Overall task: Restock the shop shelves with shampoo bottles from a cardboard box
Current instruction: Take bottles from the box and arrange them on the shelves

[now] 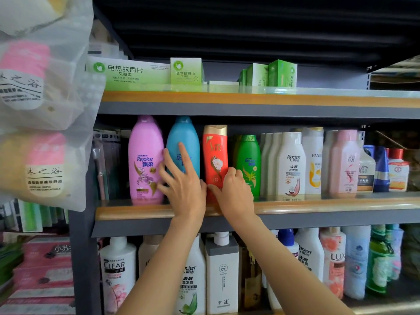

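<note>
Grey shop shelves (318,218): left hand (181,180) flat on blue bottle (183,142), right hand (234,192) gripping red bottle (215,153).

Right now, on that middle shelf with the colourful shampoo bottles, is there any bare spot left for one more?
One clear gap: between the shelf's left upright and the pink bottle. From there rightward it is crowded: pink, blue bottle, red bottle, green bottle and white bottles stand nearly side by side.
</note>
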Tool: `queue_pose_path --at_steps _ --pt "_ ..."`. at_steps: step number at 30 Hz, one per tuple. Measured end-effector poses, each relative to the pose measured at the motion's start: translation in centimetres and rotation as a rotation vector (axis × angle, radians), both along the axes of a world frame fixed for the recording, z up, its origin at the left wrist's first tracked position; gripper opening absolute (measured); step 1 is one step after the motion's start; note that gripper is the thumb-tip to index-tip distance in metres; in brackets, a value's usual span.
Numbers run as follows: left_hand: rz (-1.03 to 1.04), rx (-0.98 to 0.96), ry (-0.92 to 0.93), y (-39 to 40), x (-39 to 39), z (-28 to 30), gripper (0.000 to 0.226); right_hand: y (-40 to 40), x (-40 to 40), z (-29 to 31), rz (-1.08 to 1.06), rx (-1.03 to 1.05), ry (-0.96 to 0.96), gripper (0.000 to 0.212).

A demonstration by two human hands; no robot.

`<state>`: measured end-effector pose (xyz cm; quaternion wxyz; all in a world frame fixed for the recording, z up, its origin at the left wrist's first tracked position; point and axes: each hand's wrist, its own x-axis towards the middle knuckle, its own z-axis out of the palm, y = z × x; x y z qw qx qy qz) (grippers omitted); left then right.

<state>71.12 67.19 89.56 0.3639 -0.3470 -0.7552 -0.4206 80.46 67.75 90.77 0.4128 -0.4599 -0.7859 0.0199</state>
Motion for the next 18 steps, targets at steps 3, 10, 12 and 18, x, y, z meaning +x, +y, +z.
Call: queue_pose_path --at_steps 3,10,12,18 --pt "-0.015 -0.007 -0.002 -0.1 0.0 0.0 0.111 0.0 0.0 0.0 -0.003 -0.004 0.006 0.045" --pt "-0.043 -0.014 -0.010 -0.5 0.2 -0.1 0.108 0.3 -0.2 -0.1 -0.007 -0.001 0.008 0.044" --pt "-0.025 0.020 0.040 -0.6 0.4 -0.4 0.106 0.5 -0.2 -0.1 0.005 0.001 0.017 0.044" --pt "-0.190 0.138 0.287 -0.9 1.7 -1.1 0.082 2.2 2.4 0.6 -0.046 0.278 0.261 0.068"
